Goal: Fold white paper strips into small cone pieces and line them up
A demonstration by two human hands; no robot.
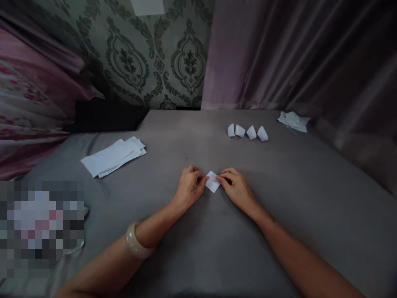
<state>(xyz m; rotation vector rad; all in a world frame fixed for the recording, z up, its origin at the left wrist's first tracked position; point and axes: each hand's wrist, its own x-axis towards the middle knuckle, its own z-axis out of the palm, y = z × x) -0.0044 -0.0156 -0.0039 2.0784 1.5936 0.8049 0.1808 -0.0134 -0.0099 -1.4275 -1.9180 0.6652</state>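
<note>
A small white folded paper square (212,182) is held between my two hands, one corner pointing toward me. My left hand (190,186) pinches its left corner between thumb and finger. On the opposite side, the right corner is pinched by my right hand (237,188). Beyond them, to the right, several folded paper pieces (252,133) with pointed tops stand in a row on the grey sheet (173,136). A pale bangle (136,242) circles my left forearm.
A stack of white paper sheets (113,157) lies at the left. Crumpled white paper (294,121) sits at the far right. Black cloth (108,116) lies at the back left, and a blurred-out patch (40,227) covers the near left. Curtains (279,54) hang along the right.
</note>
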